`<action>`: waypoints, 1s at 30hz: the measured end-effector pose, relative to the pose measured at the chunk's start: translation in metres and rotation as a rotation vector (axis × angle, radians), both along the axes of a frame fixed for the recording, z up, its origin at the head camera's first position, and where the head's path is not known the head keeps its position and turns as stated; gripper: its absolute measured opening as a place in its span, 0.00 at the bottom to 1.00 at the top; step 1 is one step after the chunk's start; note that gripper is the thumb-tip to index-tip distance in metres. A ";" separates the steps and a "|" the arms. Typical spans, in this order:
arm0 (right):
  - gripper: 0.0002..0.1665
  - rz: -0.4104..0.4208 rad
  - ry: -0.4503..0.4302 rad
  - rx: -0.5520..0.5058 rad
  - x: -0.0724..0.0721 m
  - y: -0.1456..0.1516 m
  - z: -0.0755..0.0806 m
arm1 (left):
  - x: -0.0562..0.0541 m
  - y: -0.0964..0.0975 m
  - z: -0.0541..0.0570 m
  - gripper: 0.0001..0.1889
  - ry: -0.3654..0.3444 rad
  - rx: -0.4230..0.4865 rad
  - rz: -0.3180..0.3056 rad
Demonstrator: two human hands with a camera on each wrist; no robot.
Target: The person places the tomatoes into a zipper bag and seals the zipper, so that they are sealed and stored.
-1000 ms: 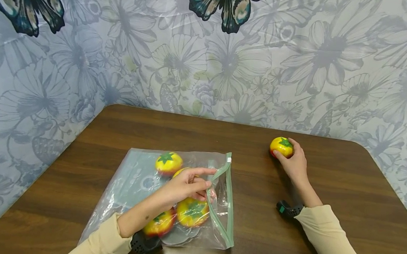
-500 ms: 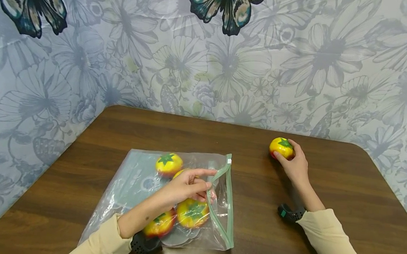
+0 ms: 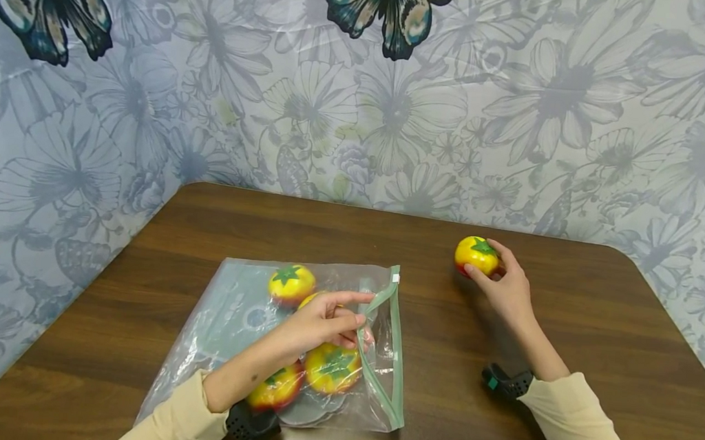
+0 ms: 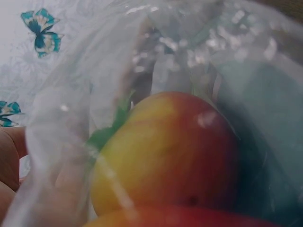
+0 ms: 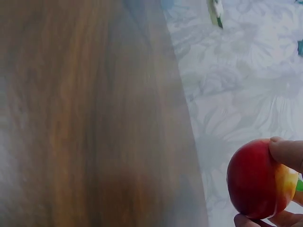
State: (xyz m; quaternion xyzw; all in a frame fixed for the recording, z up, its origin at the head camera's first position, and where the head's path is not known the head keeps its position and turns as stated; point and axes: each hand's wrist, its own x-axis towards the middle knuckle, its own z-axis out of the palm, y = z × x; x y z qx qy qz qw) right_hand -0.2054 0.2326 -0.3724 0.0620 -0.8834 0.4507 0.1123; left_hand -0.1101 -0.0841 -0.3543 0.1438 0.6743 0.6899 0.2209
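Note:
My right hand grips a yellow-and-red toy tomato with a green star-shaped top, over the table's far right part. In the right wrist view, the thumb and fingers close on that tomato's red side. On the left, a clear zip bag lies flat with several similar tomatoes inside. My left hand lies across it, pinching the upper layer at the green zip edge, so the mouth gapes toward the right. Through the plastic, the left wrist view has a bagged tomato up close.
The brown wooden table has rounded far corners. Behind it hangs a floral wall covering with butterfly figures. A dark wrist device sits under the left wrist, another under the right.
My right hand has shifted slightly left with the tomato, which now tilts a little differently in its grip. The left hand and the bag have stayed in place.

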 end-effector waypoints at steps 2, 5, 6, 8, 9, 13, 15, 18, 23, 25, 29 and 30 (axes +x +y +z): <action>0.39 0.023 -0.009 -0.008 0.005 -0.002 0.003 | 0.000 0.000 0.000 0.24 0.001 0.000 -0.001; 0.39 0.063 -0.025 -0.034 0.013 -0.006 0.008 | 0.000 0.000 0.000 0.24 0.004 0.000 -0.003; 0.39 0.079 -0.027 -0.050 0.015 -0.007 0.009 | 0.000 0.000 0.000 0.24 0.005 0.001 -0.004; 0.39 0.105 -0.023 -0.070 0.020 -0.010 0.010 | 0.000 0.000 0.000 0.24 0.006 0.003 -0.005; 0.39 0.118 -0.018 -0.080 0.022 -0.012 0.010 | 0.000 0.000 0.000 0.24 0.007 0.003 -0.006; 0.38 0.160 -0.001 -0.108 0.030 -0.018 0.011 | 0.000 0.000 -0.001 0.24 0.009 0.003 -0.007; 0.38 0.181 -0.002 -0.127 0.033 -0.021 0.011 | 0.000 0.000 -0.001 0.24 0.009 0.002 -0.007; 0.38 0.208 -0.010 -0.143 0.038 -0.025 0.012 | -0.001 0.000 -0.001 0.24 0.008 0.002 -0.009; 0.38 0.238 -0.028 -0.132 0.046 -0.031 0.013 | -0.003 -0.001 -0.001 0.24 0.007 -0.001 -0.011; 0.38 0.250 -0.033 -0.126 0.050 -0.033 0.013 | -0.004 -0.001 -0.001 0.24 0.008 -0.002 -0.012; 0.38 0.284 -0.022 -0.137 0.057 -0.037 0.008 | -0.005 -0.002 0.000 0.24 0.013 -0.003 -0.017; 0.38 0.296 -0.015 -0.141 0.059 -0.038 0.006 | -0.005 -0.002 0.000 0.24 0.016 -0.003 -0.018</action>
